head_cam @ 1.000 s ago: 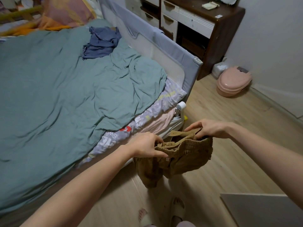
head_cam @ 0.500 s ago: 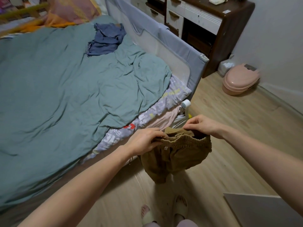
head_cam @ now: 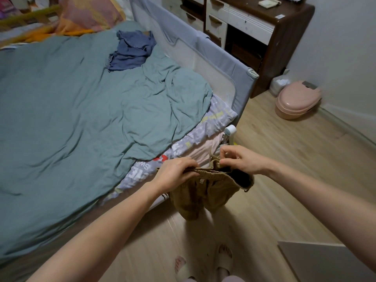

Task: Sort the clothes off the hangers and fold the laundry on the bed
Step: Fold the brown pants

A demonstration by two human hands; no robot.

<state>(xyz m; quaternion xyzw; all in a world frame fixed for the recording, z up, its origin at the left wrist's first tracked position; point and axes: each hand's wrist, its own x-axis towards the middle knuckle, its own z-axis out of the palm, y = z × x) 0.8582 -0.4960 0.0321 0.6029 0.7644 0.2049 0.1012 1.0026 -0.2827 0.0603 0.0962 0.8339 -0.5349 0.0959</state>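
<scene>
Hands (head_cam: 177,174) (head_cam: 242,161) grip shorts (head_cam: 205,192) waistband.

Slippered feet (head_cam: 205,265) cut off below, left fingertips hidden under shorts (head_cam: 205,190)

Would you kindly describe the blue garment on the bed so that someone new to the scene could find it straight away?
Start at the bed with its wide teal duvet. Follow the grey side rail toward the far end, near the orange and pink pillow. The blue garment lies crumpled there on the duvet, the only dark blue cloth on it, unlike the tan shorts held beyond the bed's edge.
</scene>
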